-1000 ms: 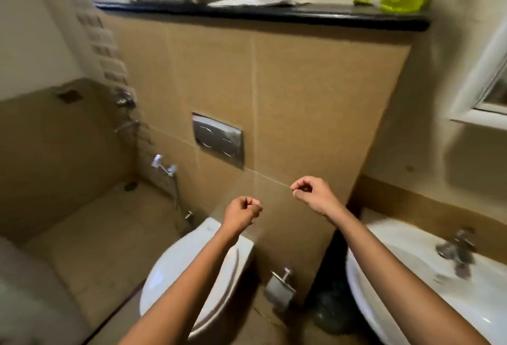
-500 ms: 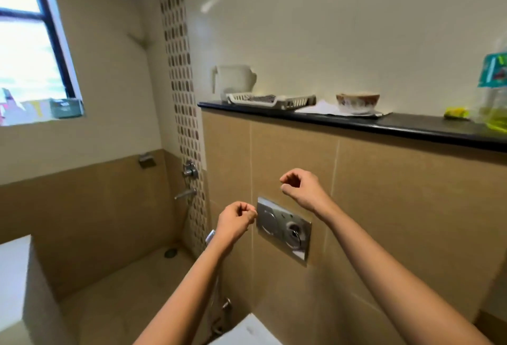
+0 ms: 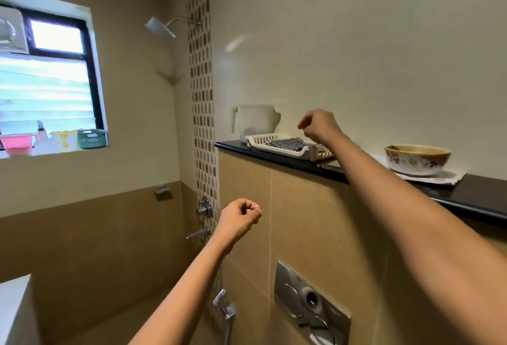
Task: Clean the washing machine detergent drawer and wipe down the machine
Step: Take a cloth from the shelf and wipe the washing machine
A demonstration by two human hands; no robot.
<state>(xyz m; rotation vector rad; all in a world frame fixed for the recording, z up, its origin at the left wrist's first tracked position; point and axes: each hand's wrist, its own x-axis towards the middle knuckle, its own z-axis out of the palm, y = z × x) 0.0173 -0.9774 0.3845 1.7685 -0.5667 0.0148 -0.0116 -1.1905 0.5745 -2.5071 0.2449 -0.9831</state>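
Note:
A white slotted tray (image 3: 256, 142) rests on the black ledge (image 3: 466, 199) and holds a black-and-white checked cloth (image 3: 285, 143). My right hand (image 3: 319, 125) hovers just above the tray's near end, fingers curled shut, with nothing visible in them. My left hand (image 3: 238, 217) is a closed fist lower down, in front of the tan tiled wall, also holding nothing. At the bottom left is the corner of a white box-like appliance (image 3: 13, 306); I cannot tell whether it is the washing machine.
A white jug (image 3: 256, 121) stands behind the tray. A flowered bowl (image 3: 417, 159) sits on a cloth further right on the ledge. Below are a chrome flush plate (image 3: 310, 306), a hand spray (image 3: 223, 305) and shower taps (image 3: 204, 207). The window sill (image 3: 55, 141) holds containers.
The view has swung up from the toilet and basin to the ledge. My right hand rose to just above the tray; my left fist stays lower.

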